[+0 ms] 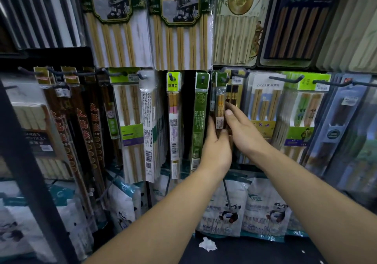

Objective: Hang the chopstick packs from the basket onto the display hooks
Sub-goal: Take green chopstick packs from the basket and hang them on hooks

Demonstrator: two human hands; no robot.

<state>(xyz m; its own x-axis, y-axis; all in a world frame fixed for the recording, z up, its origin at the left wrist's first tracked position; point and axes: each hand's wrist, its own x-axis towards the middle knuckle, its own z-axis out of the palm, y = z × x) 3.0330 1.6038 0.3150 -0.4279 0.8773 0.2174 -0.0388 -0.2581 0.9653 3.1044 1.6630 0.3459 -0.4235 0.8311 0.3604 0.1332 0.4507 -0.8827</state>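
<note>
Our left hand point(216, 146) grips the lower part of a narrow clear chopstick pack point(220, 105), its header on a display hook point(224, 79) above both hands, while our right hand point(243, 130) pinches its right edge.

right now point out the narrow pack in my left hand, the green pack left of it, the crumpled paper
narrow pack point(220, 104), head view, yellow chopstick tops
green pack point(199, 110), head view, mid label
crumpled paper point(208, 244), head view, middle

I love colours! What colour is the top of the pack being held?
Green; the pack shows best in head view.
</note>
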